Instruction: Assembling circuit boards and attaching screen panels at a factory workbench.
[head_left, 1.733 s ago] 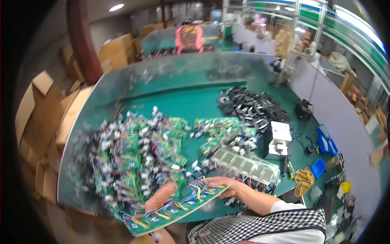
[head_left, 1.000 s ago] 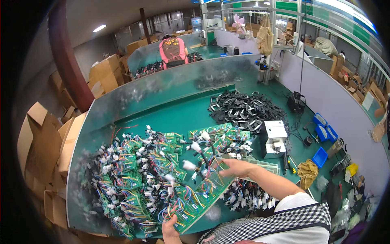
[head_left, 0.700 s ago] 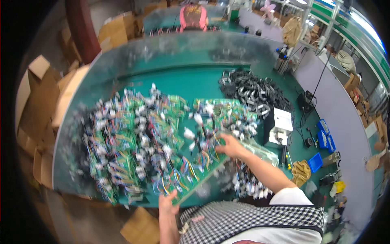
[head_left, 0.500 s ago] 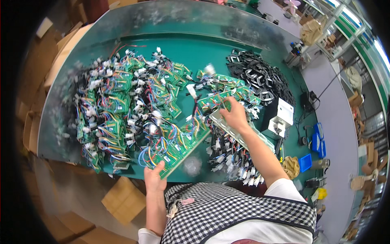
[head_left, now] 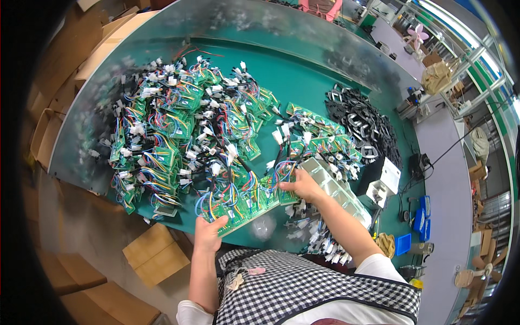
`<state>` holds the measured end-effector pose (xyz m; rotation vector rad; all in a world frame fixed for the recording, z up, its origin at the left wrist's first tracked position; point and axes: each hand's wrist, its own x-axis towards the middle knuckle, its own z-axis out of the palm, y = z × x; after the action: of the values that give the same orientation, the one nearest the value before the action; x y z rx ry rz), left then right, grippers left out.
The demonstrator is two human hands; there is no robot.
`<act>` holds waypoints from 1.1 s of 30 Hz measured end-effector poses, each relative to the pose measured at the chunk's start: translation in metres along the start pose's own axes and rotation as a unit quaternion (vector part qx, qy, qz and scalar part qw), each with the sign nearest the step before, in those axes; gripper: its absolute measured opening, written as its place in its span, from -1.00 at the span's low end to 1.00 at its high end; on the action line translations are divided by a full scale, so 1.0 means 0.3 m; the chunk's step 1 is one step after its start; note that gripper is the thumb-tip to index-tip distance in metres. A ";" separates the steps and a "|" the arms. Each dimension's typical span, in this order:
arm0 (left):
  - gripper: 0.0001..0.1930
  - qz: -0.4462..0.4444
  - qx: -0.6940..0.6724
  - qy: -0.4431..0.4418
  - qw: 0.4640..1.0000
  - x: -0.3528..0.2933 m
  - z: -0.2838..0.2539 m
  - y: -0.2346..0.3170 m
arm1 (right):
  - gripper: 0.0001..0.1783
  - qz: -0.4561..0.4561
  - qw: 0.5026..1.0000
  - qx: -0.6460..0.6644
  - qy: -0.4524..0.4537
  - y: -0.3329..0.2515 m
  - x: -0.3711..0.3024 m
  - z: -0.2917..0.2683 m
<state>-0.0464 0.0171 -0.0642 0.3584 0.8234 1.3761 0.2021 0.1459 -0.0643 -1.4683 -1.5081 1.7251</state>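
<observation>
A long green circuit board panel (head_left: 242, 213) with coloured wires and white connectors is held at a slant over the near edge of the green table. My left hand (head_left: 209, 233) pinches its lower left end, thumb on top. My right hand (head_left: 304, 186) is closed on the board section (head_left: 288, 197) at the panel's right end, with thumb and fingers near its wires. Whether that section is joined to the rest, I cannot tell. Just right of this hand lies a pale compartmented tray (head_left: 346, 199). Beyond it are more wired circuit boards (head_left: 317, 120).
Rows of wired boards (head_left: 176, 127) cover the table's left side. A heap of black plastic parts (head_left: 360, 122) lies at the far right, behind a white box-shaped device (head_left: 385, 177). White-tipped cables (head_left: 325, 235) lie near the front edge. Blue bins (head_left: 421, 216) stand farther right.
My right hand has come nearer, from over the boards by the tray to the panel's right end, closing on it. The panel has tilted flatter. My view has shifted slightly.
</observation>
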 end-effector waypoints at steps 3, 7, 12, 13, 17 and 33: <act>-0.59 0.008 0.044 0.142 0.989 0.025 -0.022 -0.123 | -0.53 -0.028 0.962 -0.238 0.128 -0.024 0.026 0.060; -0.60 0.070 0.014 0.184 0.980 0.021 0.008 -0.077 | -0.44 -0.023 0.942 -0.284 0.174 -0.081 0.056 -0.081; -0.64 0.057 -0.070 0.090 0.992 0.052 0.006 0.001 | -0.45 -0.012 0.997 -0.063 -0.047 -0.303 0.010 0.008; -0.64 0.046 -0.079 0.076 0.993 0.056 0.022 0.012 | -0.46 -0.032 0.998 -0.056 -0.028 -0.302 0.021 0.046; -0.65 0.054 -0.057 0.055 0.995 0.075 0.029 0.027 | -0.46 0.000 0.998 0.068 -0.017 -0.213 0.071 0.089; -0.71 0.072 -0.060 0.062 0.994 0.334 0.100 0.076 | -0.48 -0.081 0.996 0.044 0.007 -0.421 0.120 -0.032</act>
<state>-0.0440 0.1241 -0.0590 0.2441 0.8258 1.5868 0.1580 0.2212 0.0345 -1.2734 -1.4814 1.6603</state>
